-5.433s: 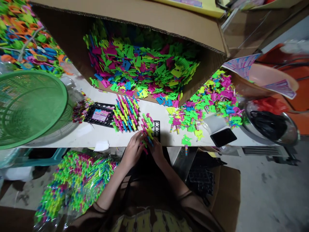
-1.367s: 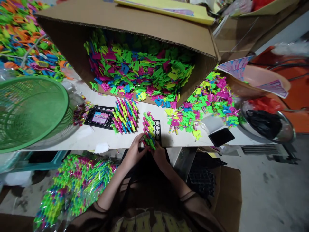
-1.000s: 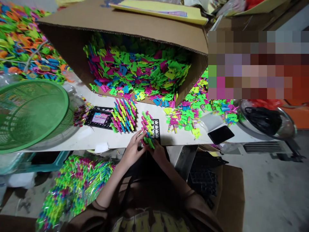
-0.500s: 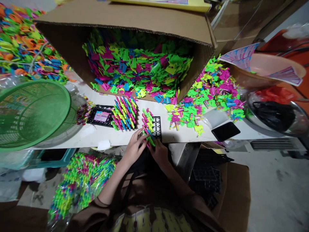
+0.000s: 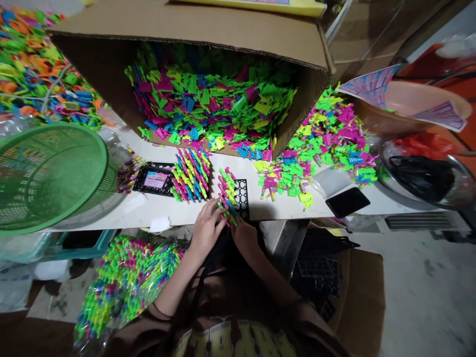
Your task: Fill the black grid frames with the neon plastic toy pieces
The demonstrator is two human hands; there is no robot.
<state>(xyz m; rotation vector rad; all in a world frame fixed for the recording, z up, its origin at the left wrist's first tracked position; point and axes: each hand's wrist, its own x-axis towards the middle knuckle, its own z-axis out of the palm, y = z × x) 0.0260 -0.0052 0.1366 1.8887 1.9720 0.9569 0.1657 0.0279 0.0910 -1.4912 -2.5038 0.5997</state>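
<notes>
A white table point(image 5: 182, 211) carries an open cardboard box point(image 5: 178, 22) lying on its side; a green basket point(image 5: 91, 148) sits at the left, a black frame point(image 5: 140, 187) and black rack point(image 5: 242, 191) in front, loose plastic pieces point(image 5: 292, 173) and a phone point(image 5: 347, 202) at the right.

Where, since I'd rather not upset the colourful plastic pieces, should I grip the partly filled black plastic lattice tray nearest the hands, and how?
I'd probably pinch the black plastic lattice tray by its right edge, coming from the right: bare holes show there, while colourful plastic pieces cover its left part. The left hand and right hand crowd its near end.
</notes>
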